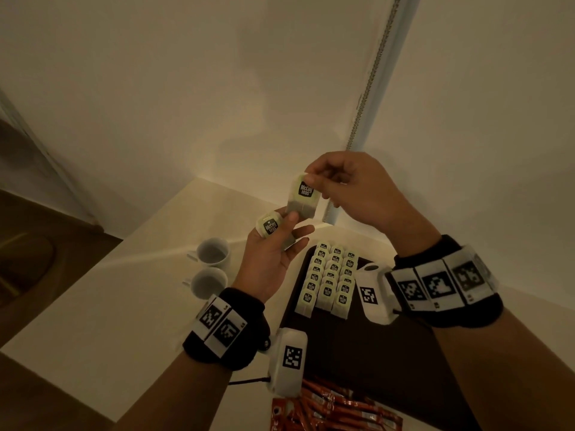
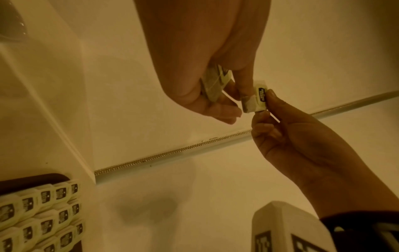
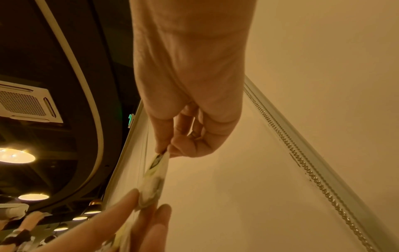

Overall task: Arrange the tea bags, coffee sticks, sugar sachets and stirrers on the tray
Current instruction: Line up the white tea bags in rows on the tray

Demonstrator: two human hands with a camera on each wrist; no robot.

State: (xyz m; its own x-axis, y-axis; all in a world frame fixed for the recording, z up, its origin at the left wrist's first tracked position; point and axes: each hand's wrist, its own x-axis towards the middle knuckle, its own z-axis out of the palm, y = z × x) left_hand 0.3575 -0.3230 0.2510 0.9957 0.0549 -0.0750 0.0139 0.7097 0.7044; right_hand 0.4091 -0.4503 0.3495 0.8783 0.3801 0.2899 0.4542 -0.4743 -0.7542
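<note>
My right hand (image 1: 312, 179) pinches the top of a pale green tea bag (image 1: 304, 195) with a black label and holds it hanging above the table. Its lower edge meets the fingertips of my left hand (image 1: 290, 231). That hand, palm up, holds another labelled tea bag (image 1: 269, 227) under its thumb, with more bag material behind it. Below them a dark tray (image 1: 357, 343) carries three neat rows of tea bags (image 1: 331, 279). The right wrist view shows the pinched tea bag (image 3: 153, 184) edge-on below my right hand (image 3: 166, 151). In the left wrist view the right hand (image 2: 264, 105) pinches its tea bag (image 2: 255, 100).
Two white cups (image 1: 214, 251) (image 1: 208, 283) stand on the pale table left of the tray. Red coffee sticks (image 1: 336, 409) lie in a heap at the tray's near end. Walls with a beaded metal strip (image 1: 368, 88) close off the corner behind.
</note>
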